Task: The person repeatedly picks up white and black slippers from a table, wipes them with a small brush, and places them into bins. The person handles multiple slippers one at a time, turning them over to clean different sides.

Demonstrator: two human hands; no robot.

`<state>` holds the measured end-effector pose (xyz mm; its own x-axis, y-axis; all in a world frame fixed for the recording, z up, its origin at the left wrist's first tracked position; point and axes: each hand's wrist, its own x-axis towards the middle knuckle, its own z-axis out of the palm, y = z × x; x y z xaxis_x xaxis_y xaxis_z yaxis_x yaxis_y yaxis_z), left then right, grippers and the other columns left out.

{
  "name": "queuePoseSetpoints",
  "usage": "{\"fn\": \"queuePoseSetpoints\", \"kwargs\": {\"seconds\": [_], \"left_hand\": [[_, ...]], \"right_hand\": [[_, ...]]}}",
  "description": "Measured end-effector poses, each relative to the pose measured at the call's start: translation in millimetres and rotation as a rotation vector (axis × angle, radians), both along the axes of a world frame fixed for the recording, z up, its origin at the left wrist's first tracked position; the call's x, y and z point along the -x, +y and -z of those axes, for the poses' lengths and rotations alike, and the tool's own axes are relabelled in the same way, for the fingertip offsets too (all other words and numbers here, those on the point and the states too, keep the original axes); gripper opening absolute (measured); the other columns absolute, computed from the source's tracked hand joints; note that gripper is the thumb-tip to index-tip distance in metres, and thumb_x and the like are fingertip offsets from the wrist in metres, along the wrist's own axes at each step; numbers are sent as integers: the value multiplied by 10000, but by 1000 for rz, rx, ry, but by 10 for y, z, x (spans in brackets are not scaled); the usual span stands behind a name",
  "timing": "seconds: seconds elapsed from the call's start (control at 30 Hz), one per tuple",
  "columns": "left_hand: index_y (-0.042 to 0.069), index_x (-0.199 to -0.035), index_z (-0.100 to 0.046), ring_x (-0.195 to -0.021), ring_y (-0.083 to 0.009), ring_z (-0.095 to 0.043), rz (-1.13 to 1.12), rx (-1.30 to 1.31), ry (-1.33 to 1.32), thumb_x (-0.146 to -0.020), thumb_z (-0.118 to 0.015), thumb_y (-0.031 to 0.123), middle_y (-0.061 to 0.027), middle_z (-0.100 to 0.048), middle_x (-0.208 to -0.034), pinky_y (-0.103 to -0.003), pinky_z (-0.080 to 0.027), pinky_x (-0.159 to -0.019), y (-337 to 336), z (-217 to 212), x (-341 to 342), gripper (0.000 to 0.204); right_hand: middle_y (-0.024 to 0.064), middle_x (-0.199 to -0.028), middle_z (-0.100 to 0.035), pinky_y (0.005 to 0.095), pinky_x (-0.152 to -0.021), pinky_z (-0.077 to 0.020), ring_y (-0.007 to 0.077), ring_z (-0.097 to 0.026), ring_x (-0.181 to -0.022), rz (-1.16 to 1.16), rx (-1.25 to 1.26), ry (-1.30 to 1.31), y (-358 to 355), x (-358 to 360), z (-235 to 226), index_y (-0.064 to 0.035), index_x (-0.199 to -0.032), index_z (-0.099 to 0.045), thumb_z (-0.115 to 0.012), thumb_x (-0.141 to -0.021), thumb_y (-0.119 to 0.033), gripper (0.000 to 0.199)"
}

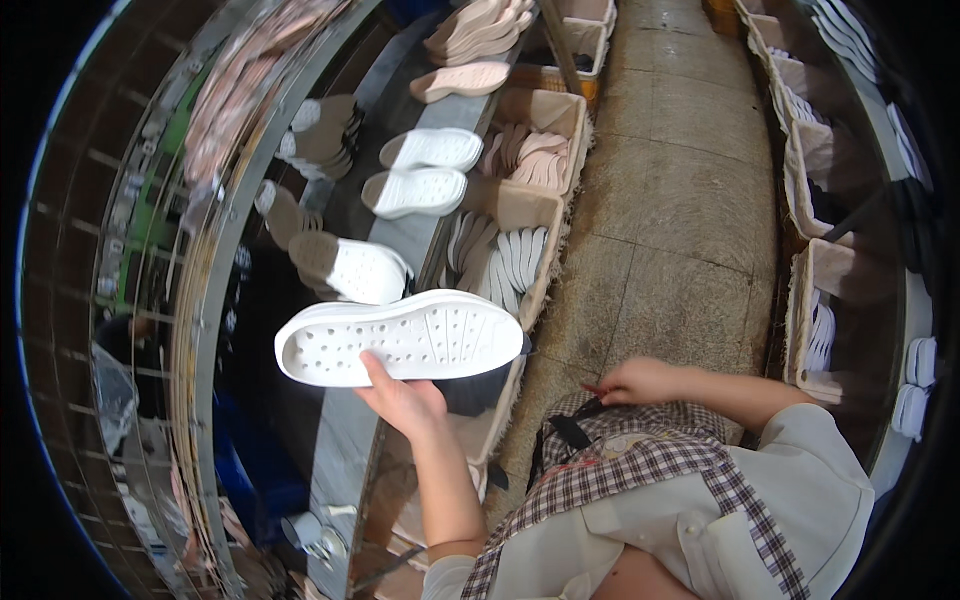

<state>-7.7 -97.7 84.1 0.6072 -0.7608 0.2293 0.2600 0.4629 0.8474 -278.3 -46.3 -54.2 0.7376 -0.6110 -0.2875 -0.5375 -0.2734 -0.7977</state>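
My left hand grips a white shoe sole with the thumb on its upper face and the fingers underneath. Small holes dot the inside of the sole, and a raised rim runs round it. It is held level above the grey bench, just in front of another white sole. My right hand is closed by the checked apron at my waist. A thin red thing sticks out of its fingers; its kind is unclear.
Further along the bench lie two white soles and a stack of pinkish soles. Cloth-lined baskets with soles stand beside it. More lined baskets line the right of the aisle. A metal cup sits near me.
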Motion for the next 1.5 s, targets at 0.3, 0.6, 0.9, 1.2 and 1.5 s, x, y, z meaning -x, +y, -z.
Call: {"fn": "queuePoseSetpoints", "kwargs": {"seconds": [0.3, 0.6, 0.9, 1.2, 1.5], "left_hand": [[-97, -1288, -313, -1216, -354, -414, 452, -227, 180, -868, -369, 36, -229, -397, -1313, -496, -374, -1005, -2130, -171, 126, 443], [-51, -1213, -420, -1069, -367, -539, 469, -426, 253, -808, -405, 2, -190, -507, -1202, -568, -466, -853, -5160, 191, 541, 408], [-51, -1155, -521, -997, -290, -587, 517, -518, 183, -852, -584, 31, -160, -592, -1103, -474, -495, -824, -6479, 978, 822, 320], [130, -965, -588, -917, -149, -466, 523, -390, -158, -812, -662, 233, -19, -532, -962, -412, -339, -833, -4965, 12, -390, 199], [49, -1404, -222, -1254, -282, -366, -376, -667, -619, -777, -722, 200, -174, -330, -1384, -392, -342, -1008, -2225, 177, -1980, 816]], "right_hand": [[123, -772, -641, 445, -625, -493, 315, -629, -749, 47, 163, 104, -208, -113, 363, -117, -894, -641, -565, -810, -249, 174], [105, -1002, -671, 399, -683, -522, 265, -653, -897, 162, -209, 641, -425, -184, 1078, -83, -962, -699, -549, -811, -152, 224], [77, -1081, -654, 370, -720, -515, 244, -645, -947, 190, -428, 843, -768, -430, 1153, -112, -999, -700, -536, -834, -179, 242], [126, -887, -677, 407, -677, -519, 284, -657, -836, 7, -178, 605, -1336, -362, 774, -91, -882, -691, -530, -794, -183, 205], [155, -785, -625, 453, -657, -493, 348, -611, -758, 296, 113, 189, -1237, -312, 826, -65, -869, -605, -552, -767, -174, 158]]}}
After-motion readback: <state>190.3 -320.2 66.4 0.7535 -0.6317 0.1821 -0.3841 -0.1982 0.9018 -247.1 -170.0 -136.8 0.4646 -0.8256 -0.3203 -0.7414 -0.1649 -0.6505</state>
